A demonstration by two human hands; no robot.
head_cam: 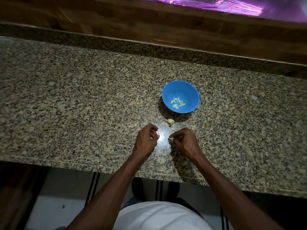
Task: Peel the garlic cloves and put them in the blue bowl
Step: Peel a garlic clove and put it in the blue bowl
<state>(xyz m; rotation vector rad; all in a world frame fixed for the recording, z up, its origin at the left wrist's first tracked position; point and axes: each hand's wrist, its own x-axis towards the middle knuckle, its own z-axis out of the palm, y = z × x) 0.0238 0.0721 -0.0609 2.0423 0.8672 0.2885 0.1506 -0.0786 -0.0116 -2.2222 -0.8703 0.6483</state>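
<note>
Though mostly hidden, garlic clove (171, 139) pinched by right hand (183, 141); left hand (147, 138) curled (contents unclear).

Speckled granite countertop (69, 97), wooden ledge (116, 22) behind, purple glow (224, 5) top right, pale floor (66, 196) with dark stripes below.

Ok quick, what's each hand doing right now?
Left hand: fingers curled; whether it pinches anything cannot be told.
Right hand: pinching a small pale piece, likely a garlic clove.
</note>
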